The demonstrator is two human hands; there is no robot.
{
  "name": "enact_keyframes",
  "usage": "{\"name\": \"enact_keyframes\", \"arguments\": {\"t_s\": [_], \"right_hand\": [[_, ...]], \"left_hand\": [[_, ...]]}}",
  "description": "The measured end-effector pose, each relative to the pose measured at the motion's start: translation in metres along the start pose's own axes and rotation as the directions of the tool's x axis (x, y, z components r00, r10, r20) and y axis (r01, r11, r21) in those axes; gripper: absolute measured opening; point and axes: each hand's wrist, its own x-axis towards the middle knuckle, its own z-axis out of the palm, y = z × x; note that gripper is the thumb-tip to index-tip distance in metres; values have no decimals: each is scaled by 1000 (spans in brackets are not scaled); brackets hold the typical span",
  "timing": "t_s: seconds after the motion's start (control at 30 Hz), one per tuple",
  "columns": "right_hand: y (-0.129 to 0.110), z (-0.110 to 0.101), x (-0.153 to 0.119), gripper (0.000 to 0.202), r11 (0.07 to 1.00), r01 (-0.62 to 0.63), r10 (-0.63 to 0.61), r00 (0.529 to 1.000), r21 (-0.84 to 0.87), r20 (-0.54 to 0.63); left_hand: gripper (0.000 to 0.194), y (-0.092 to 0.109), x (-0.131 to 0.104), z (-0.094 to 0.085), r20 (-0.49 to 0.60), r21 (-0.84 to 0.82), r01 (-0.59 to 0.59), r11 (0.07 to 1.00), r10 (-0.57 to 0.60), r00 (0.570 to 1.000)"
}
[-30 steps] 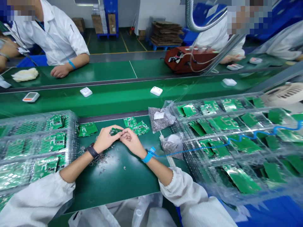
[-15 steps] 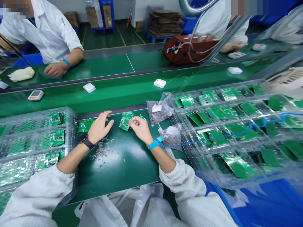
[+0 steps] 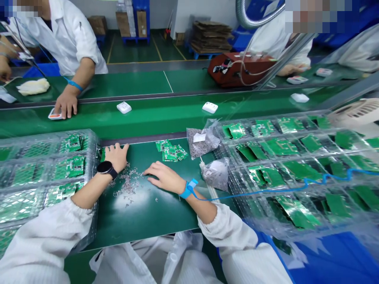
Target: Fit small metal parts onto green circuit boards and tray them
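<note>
My left hand point(image 3: 116, 157), fingers spread, lies palm down over a green circuit board point(image 3: 103, 154) beside the left tray; only the board's edge shows. My right hand point(image 3: 164, 176) is open, its fingertips at the right edge of a scattered pile of small metal parts point(image 3: 129, 183) on the green work table point(image 3: 148, 221). Several green circuit boards point(image 3: 171, 151) lie overlapping beyond my right hand. To their right sit a plastic bag of small parts point(image 3: 199, 146) and a second such bag point(image 3: 217, 172).
Clear trays of boards stand at the left point(image 3: 47, 159) and right point(image 3: 284, 169). Behind the table, a green conveyor point(image 3: 160, 114) carries white devices point(image 3: 210, 107). Across it, a person's hand point(image 3: 66, 103) touches one device. A blue cord point(image 3: 266, 190) runs from my right wrist over the right tray.
My left hand has turned palm down and moved left onto the board. My right hand has left the central boards and come down toward the metal parts. The other person's hand has reached a device.
</note>
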Motion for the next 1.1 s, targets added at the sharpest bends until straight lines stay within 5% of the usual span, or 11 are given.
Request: {"name": "enact_keyframes", "arguments": {"t_s": [0.23, 0.47, 0.6, 0.67, 0.77, 0.87, 1.1], "right_hand": [[2, 11, -1, 7, 995, -91, 92, 996, 32, -2], [3, 9, 5, 8, 942, -162, 202, 974, 294, -108], [3, 7, 7, 9, 854, -220, 339, 923, 472, -184], [4, 6, 8, 11, 793, -223, 404, 889, 567, -215], [6, 4, 10, 15, 697, -195, 487, 835, 690, -255], [8, 3, 13, 17, 619, -156, 536, 800, 769, -269], [5, 5, 16, 22, 566, -138, 575, 772, 813, -270]], "left_hand": [[67, 2, 4, 4, 6, -54, 72, 996, -72, 997], [58, -4, 8, -4, -59, -111, -13, 994, 7, 998], [60, 4, 8, -14, -208, -333, -147, 931, 80, 975], [52, 9, 7, -18, -220, -584, -155, 797, 29, 975], [42, 18, 5, -19, 11, -942, 4, 336, 18, 1000], [39, 26, 3, -16, 145, -988, 151, -28, 143, 979], [50, 31, 1, -11, 22, -973, 56, -224, 152, 988]]}}
